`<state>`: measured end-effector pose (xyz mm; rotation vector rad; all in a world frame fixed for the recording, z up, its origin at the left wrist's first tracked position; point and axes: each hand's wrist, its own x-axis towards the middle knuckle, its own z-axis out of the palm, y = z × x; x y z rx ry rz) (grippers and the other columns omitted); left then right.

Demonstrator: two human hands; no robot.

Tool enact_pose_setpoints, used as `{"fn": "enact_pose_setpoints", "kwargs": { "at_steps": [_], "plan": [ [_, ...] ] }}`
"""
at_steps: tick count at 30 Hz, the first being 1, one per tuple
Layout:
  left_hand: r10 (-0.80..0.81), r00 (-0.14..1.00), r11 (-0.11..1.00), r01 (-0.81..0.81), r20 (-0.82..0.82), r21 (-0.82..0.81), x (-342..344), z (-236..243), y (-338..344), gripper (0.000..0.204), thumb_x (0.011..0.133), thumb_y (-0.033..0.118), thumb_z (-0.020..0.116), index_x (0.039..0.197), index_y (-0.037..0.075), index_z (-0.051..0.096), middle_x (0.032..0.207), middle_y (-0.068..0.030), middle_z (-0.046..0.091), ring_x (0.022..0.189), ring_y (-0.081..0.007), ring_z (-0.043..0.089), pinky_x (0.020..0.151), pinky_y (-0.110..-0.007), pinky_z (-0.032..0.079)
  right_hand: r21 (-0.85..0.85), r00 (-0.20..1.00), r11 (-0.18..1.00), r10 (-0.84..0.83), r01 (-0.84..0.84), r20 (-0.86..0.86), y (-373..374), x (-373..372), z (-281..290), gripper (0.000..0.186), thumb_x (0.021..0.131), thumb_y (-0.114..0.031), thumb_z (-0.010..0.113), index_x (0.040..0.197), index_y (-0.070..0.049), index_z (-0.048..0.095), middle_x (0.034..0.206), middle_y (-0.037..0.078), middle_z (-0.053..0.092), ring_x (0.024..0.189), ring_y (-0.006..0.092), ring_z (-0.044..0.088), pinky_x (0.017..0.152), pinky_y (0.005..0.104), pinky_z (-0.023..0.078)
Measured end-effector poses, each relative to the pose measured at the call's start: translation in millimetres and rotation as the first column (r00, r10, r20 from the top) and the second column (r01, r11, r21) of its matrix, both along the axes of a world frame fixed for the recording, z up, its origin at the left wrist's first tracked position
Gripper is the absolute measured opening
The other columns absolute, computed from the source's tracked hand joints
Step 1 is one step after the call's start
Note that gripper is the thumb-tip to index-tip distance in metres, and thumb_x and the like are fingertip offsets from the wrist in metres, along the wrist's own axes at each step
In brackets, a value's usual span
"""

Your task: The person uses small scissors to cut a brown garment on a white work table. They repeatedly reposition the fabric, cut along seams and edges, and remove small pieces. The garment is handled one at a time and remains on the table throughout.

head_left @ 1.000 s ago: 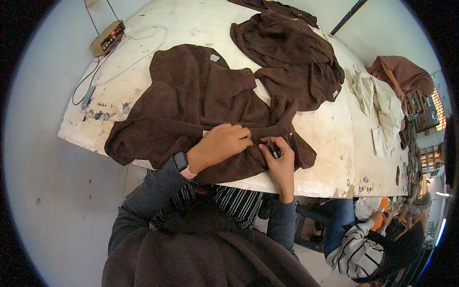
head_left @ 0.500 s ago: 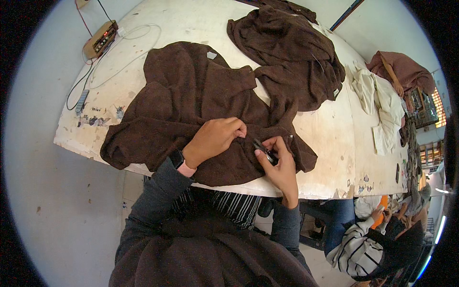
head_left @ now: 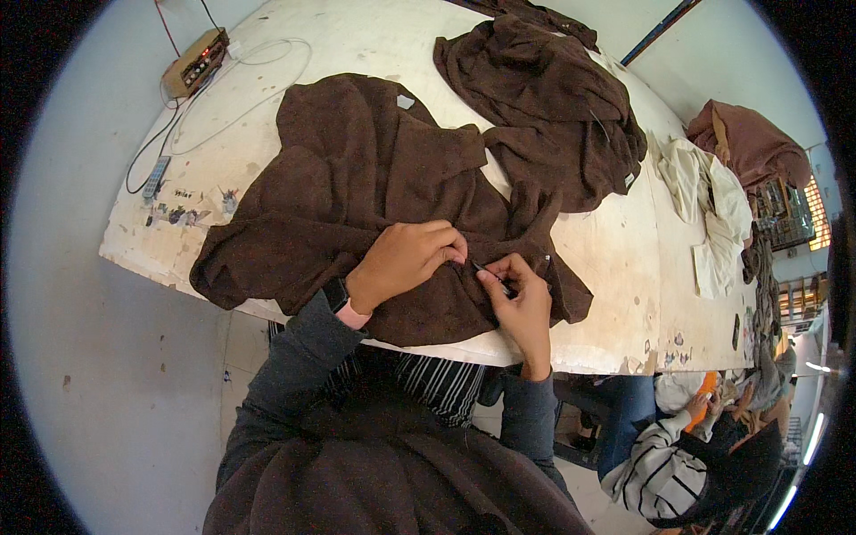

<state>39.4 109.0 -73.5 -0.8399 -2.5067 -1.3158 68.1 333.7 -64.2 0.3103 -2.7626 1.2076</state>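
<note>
A dark brown garment (head_left: 348, 160) lies spread and wrinkled over the near part of the table, with a small pale tag at its far edge. My left hand (head_left: 410, 259) pinches a bit of its cloth near the middle, thumb and fingertips together. Just to the right, my right hand (head_left: 520, 299) grips small dark thread snips (head_left: 506, 287). Their tip points left at the cloth beside my left fingertips. Most of the snips is hidden by my right fingers.
Another brown garment (head_left: 553, 107) is heaped behind, meeting the near one. Cream cloth (head_left: 713, 196) and a mauve bundle (head_left: 749, 143) are at right. A control box (head_left: 196, 64), cables and a remote (head_left: 156, 178) are at left. A person in a striped top (head_left: 655, 473) works at lower right.
My right hand has brought the snips slightly closer to my left fingertips, and their handles have turned further into my grip. The left hand keeps its pinch; the view has shifted a little.
</note>
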Motion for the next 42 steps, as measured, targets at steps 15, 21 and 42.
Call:
{"fn": "enact_pose_setpoints", "kwargs": {
  "at_steps": [15,21,42],
  "plan": [
    [0.053,0.992,0.987,-0.07,-0.117,-0.143,3.5,1.1,-5.0,0.032,0.087,0.037,0.077,0.098,0.009,0.069,0.113,-0.0058,0.064,0.111,-0.0291,0.06,0.098,-0.043,0.042,0.107,0.999,0.994,0.024,-0.027,0.035,3.4,32.2,18.2,0.025,0.087,-0.025,0.08,0.092,-0.004,0.068,0.084,0.01,0.071,0.08,0.0189,0.07,0.072,0.0323,0.053],
    [-0.297,0.833,0.907,0.093,0.467,0.411,28.7,17.5,-4.3,0.027,0.09,0.021,0.077,0.108,0.005,0.066,0.111,-0.0019,0.069,0.098,-0.0156,0.065,0.088,-0.033,0.05,-0.588,0.961,0.805,0.215,-0.075,0.173,15.4,22.8,36.8,0.017,0.098,-0.015,0.069,0.094,0.001,0.068,0.087,-0.002,0.066,0.083,0.0055,0.055,0.076,0.0234,0.045],
    [-0.275,0.72,0.612,-0.381,0.638,0.693,93.4,61.8,25.7,0.052,0.083,0.005,0.083,0.125,-0.008,0.055,0.115,-0.0125,0.07,0.101,-0.0157,0.069,0.09,-0.029,0.056,0.208,0.887,0.97,-0.015,0.124,-0.462,-27.6,88.3,99.5,0.022,0.081,-0.013,0.082,0.097,-0.004,0.07,0.077,0.01,0.071,0.056,0.0247,0.059,0.055,0.0339,0.042]
  ]
}}
